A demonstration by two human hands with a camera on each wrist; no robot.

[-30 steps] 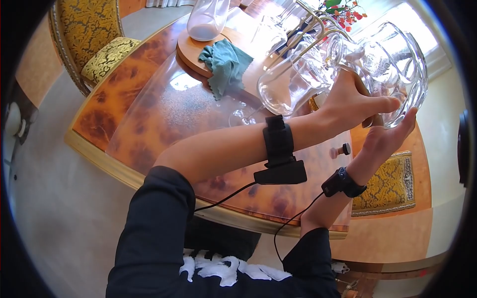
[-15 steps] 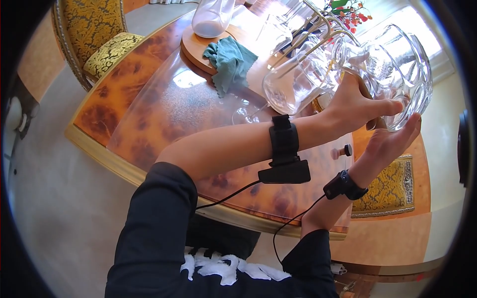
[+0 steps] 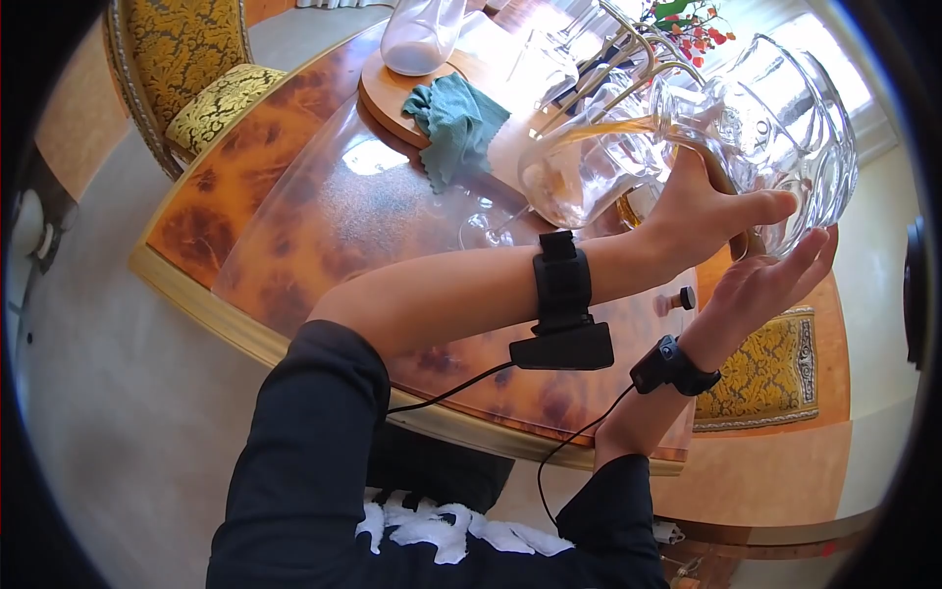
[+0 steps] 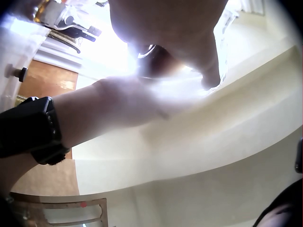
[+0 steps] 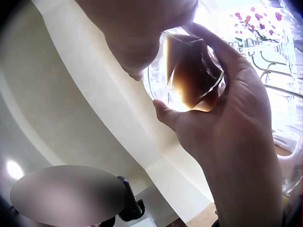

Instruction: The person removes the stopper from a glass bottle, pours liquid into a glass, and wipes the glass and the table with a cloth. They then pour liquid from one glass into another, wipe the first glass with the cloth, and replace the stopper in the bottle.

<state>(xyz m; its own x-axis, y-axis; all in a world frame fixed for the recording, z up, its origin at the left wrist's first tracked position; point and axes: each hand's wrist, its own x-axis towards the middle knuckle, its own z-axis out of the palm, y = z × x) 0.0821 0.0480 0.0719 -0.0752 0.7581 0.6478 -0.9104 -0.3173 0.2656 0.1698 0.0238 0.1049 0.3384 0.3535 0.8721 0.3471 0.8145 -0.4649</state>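
The big glass bottle point(image 3: 785, 128) lies tipped above the counter point(image 3: 451, 363), an amber stream point(image 3: 608, 128) running from its mouth towards the round glass point(image 3: 564, 182). It looks heavy, stiff and breakable, and its smooth wall could slip. The left hand point(image 3: 702, 211) grips it near the neck, thumb and fingers curled round; the right hand point(image 3: 760, 285) supports its underside with extended fingers. Neck and heavy body seem the surest holds.

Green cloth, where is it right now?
In the head view, the green cloth lies just left of centre, partly on the round wooden board, near a glass vessel.
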